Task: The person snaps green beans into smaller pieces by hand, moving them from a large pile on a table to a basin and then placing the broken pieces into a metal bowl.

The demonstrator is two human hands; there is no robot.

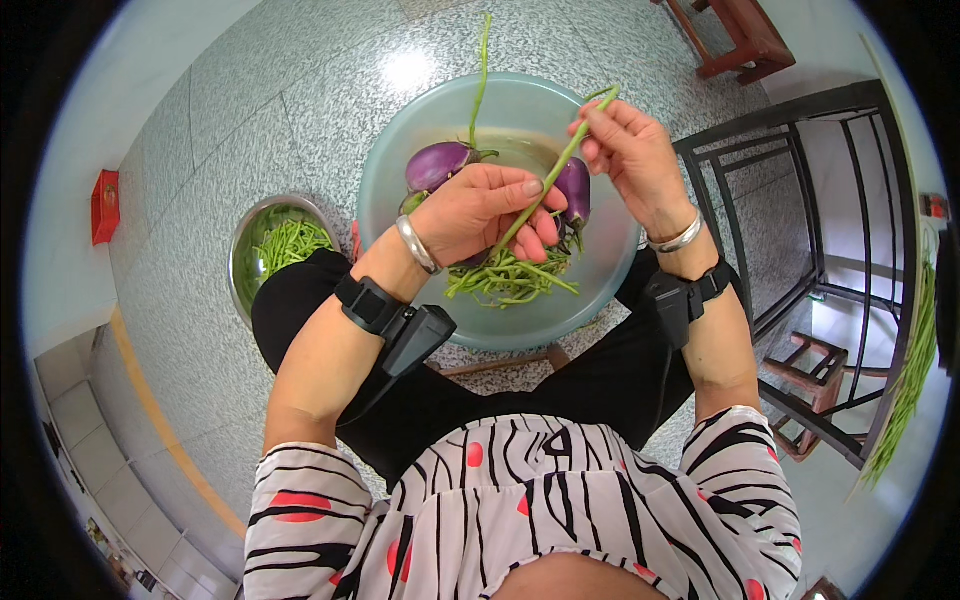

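Observation:
Both hands hold one long green bean (559, 166) slantwise above a pale green plastic basin (480, 330). My left hand (495, 214) pinches its lower part between thumb and fingers. Higher up, my right hand (626, 154) grips it near the top, where the bean bends over. Purple eggplants lie in the basin, one at the left (439, 166) and one at the right (574, 189), partly behind the hands. Broken bean pieces (506, 281) are heaped at the basin's near side. Another long bean (482, 67) extends from the left eggplant over the far rim.
A steel bowl (238, 289) with green bean pieces (291, 244) stands on the floor at the left. A black metal frame (795, 300) is at the right, with a wooden stool (814, 375) by it. More long beans (907, 405) lie along the far right. A red-brown stool (739, 37) stands at top right.

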